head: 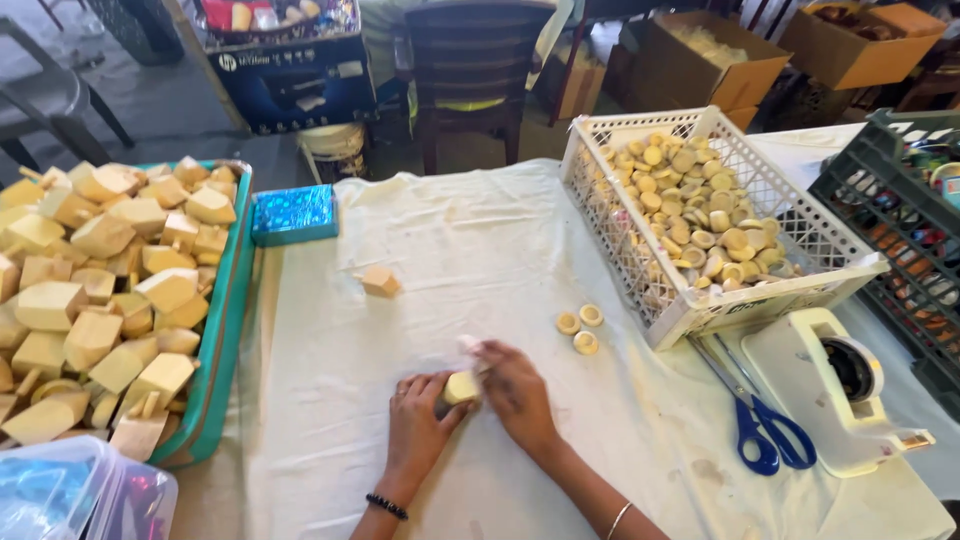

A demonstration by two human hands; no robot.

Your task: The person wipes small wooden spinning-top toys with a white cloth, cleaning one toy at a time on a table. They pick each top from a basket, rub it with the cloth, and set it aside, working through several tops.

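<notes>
Covering table, white cloth [480,240]; both hands' fingers [440,395] closed round pale wooden block [461,387].

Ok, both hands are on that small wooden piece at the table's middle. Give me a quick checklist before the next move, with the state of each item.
1. Small wooden piece held by both hands: ok; left hand and right hand close around it on the white cloth.
2. Whitish scrap at the right hand's fingertips: cannot tell what it is.
3. Three loose wooden discs close by: ok, just right of the hands.
4. White basket of discs stocked: ok.
5. Blue scissors and tape dispenser nearby: ok, lying at right.
6. Lone wooden block apart from the hands: ok.
</notes>
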